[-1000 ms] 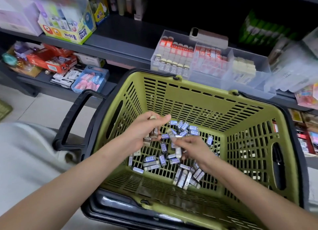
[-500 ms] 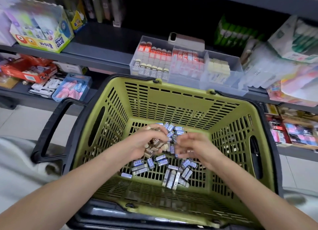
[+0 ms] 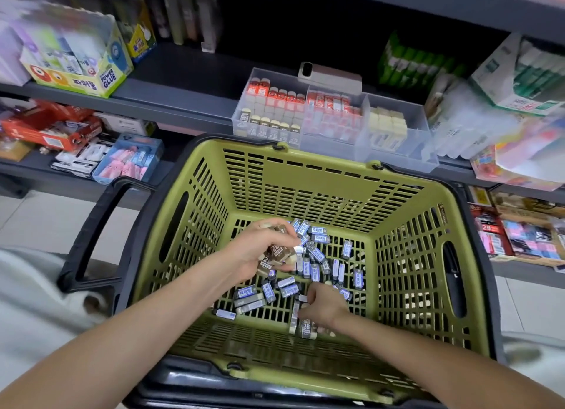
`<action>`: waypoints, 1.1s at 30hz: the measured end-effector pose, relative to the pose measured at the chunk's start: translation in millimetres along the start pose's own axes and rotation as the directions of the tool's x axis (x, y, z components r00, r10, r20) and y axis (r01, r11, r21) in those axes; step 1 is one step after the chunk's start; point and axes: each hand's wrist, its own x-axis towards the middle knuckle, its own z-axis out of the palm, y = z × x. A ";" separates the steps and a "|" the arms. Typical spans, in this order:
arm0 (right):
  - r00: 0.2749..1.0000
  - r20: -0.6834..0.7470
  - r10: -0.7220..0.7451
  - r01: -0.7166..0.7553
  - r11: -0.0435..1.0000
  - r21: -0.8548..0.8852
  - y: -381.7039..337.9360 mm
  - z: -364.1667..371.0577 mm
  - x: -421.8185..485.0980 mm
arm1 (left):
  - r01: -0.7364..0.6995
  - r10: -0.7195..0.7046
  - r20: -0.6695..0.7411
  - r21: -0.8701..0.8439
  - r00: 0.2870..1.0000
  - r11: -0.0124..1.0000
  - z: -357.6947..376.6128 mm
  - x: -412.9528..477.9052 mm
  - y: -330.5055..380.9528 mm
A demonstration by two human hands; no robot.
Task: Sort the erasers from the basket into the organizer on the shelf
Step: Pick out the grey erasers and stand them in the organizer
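The erasers [image 3: 318,263] lie loose on the floor of the basket, most of them in blue-and-white sleeves, piled thickest toward the far wall and thinning toward you. Your left hand [image 3: 256,249] hovers over that pile, fingers curled round a fistful of brown erasers [image 3: 275,255]; you can read "2B" on a couple of the sleeves poking out from under your fingertips. Your right hand [image 3: 324,304] is low, down at the near side of the scatter, fingers bent onto the erasers there, with one grey "2B" eraser [image 3: 305,328] just under your wrist. Whether that hand has actually closed on anything, the view doesn't tell.

Both forearms reach in over the near rim of the green basket [image 3: 305,182], which has slotted walls and a black handle [image 3: 91,234] folded out to the left.

Just past its far rim sits the clear organizer [image 3: 400,160] on the edge of the grey shelf [image 3: 183,102], in three compartments. The left one holds red-topped erasers with a front row of brown "2B" ones. The middle one holds red-and-white ones, and the right one plain cream blocks.

Further left on that shelf stands a yellow glue box [image 3: 76,78]. On the shelf below it, there's a blue tray [image 3: 128,160] of pink pieces.
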 end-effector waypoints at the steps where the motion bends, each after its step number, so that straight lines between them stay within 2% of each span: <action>1: 0.999 0.029 0.014 -0.017 0.993 0.118 -0.4 -5.4 -1.7 | -0.008 0.008 -0.012 0.017 1.000 1.000 -0.7 0.5 -0.9; 3: 0.997 0.072 -0.004 -0.023 0.930 0.367 -4.7 -24.0 -7.2 | -0.013 0.016 -0.040 0.076 0.999 0.997 -1.9 1.0 -2.2; 5: 0.996 0.051 -0.075 0.036 0.846 0.532 -14.5 -51.4 -14.4 | 0.005 0.002 -0.060 0.117 0.998 0.993 -2.1 0.7 -2.2; 9: 0.974 -0.147 -0.170 0.224 0.689 0.689 -39.2 -106.0 -37.3 | -0.001 0.007 -0.052 0.117 0.999 0.993 -1.0 -4.9 7.6; 12: 0.921 -0.321 -0.221 0.385 0.647 0.658 -55.9 -130.7 -56.1 | -0.042 0.040 0.020 0.102 0.999 0.994 2.4 -10.0 20.5; 14: 0.865 -0.412 -0.286 0.486 0.682 0.546 -67.7 -140.1 -66.3 | -0.101 0.093 0.065 0.128 0.994 0.987 7.3 -12.0 28.6; 16: 0.799 -0.485 -0.355 0.567 0.712 0.413 -78.9 -147.5 -73.6 | -0.194 0.184 0.071 0.181 0.980 0.964 12.7 -12.8 35.8; 18: 0.747 -0.542 -0.385 0.619 0.701 0.356 -87.5 -155.7 -76.8 | -0.292 0.290 0.040 0.206 0.956 0.934 15.1 -12.6 42.7; 21: 0.755 -0.526 -0.391 0.632 0.645 0.429 -93.1 -168.8 -76.9 | -0.385 0.388 0.020 0.182 0.921 0.905 14.6 -9.7 51.1; 25: 0.763 -0.464 -0.450 0.641 0.623 0.448 -93.2 -180.8 -73.7 | -0.471 0.473 0.022 0.133 0.881 0.872 12.5 -7.3 61.2; 33: 0.788 -0.428 -0.442 0.610 0.468 0.639 -101.4 -189.0 -59.7 | -0.548 0.549 0.010 0.073 0.836 0.833 9.5 -1.8 76.8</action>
